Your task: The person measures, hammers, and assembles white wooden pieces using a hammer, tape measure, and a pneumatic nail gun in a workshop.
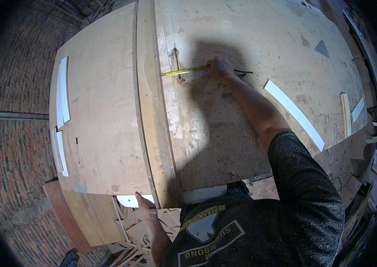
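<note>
My right hand (221,69) is closed on a yellow tape measure (184,71) over the wooden worktop (224,133). The blade runs left from my fingers to the edge of a long wooden board (149,102). Past the hand's right side lies a thin dark strip (245,72); whether I hold it is unclear. My left hand (147,207) is low at the worktop's near edge, beside a white panel piece (127,201) and the end of the long board. Its thumb points up along the edge, and the other fingers are mostly hidden.
White strips (66,93) lie along the left side. A long white strip (295,115) and a wooden piece (345,115) lie at the right. A dark slot (176,62) marks the worktop. Wood scraps (137,222) litter the floor; a brick wall (10,160) stands left.
</note>
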A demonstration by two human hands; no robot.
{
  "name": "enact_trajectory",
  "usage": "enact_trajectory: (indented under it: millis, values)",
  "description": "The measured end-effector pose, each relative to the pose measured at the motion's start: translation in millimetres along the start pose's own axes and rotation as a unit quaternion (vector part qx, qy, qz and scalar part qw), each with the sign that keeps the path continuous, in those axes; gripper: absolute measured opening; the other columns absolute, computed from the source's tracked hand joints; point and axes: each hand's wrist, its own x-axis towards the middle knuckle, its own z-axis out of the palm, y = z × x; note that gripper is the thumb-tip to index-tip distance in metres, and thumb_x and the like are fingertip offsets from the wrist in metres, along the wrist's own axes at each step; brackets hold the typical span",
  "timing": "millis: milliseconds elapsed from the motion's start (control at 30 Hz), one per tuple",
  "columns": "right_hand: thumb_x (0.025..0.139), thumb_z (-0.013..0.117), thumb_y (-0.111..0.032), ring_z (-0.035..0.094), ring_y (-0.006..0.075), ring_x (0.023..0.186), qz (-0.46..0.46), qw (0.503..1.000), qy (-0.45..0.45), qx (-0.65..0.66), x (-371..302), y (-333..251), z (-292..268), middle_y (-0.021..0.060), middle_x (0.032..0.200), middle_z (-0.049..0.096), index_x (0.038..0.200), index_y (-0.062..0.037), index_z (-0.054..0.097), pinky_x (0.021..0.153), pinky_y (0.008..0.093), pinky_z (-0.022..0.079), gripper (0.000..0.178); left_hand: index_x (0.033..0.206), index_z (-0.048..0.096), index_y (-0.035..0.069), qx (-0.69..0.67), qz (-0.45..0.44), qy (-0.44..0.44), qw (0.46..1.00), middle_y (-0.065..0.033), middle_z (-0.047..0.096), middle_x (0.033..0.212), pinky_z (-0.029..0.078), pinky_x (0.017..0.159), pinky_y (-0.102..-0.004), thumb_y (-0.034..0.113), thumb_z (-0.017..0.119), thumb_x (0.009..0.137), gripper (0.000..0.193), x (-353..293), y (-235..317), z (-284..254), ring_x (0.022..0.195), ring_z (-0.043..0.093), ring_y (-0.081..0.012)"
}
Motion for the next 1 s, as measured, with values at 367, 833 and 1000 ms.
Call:
enact_trajectory:
  millis: [367, 833, 1000]
  values:
    - [0.091, 0.071, -0.041, 0.070, 0.0377, 0.106, -0.015, 0.998, 0.048, -0.037, 3, -6, 11, 0.0129, 0.113, 0.072, 0.110, -0.0219, 0.080, 0.090, 0.0525, 0.056, 0.028, 0.154, 0.043, 0.004, 0.114, 0.038, 0.064, 0.991, -0.0108, 0.046, 0.154, 0.035, 0.117, -0.0437, 0.058, 0.061, 0.102, 0.077, -7, -2, 2, 0.139, 0.043, -0.0256]
    - [0.089, 0.073, -0.040, 0.069, 0.0371, 0.109, -0.009, 0.999, 0.047, -0.012, -12, -4, 3, 0.0120, 0.115, 0.071, 0.111, -0.0241, 0.079, 0.091, 0.0517, 0.055, 0.028, 0.147, 0.047, 0.004, 0.096, -0.021, 0.078, 0.992, -0.0121, 0.057, 0.144, 0.041, 0.114, -0.0496, 0.056, 0.068, 0.098, 0.075, -24, -3, 28, 0.133, 0.053, -0.0307]
    - [0.089, 0.072, -0.041, 0.068, 0.0364, 0.108, -0.002, 0.996, 0.085, -0.013, -1, -2, 15, 0.0110, 0.113, 0.070, 0.108, -0.0243, 0.079, 0.091, 0.0518, 0.055, 0.026, 0.142, 0.050, 0.005, 0.052, -0.023, 0.033, 0.998, -0.0100, 0.061, 0.134, 0.046, 0.109, -0.0488, 0.051, 0.068, 0.100, 0.065, -9, -4, 4, 0.124, 0.057, -0.0289]
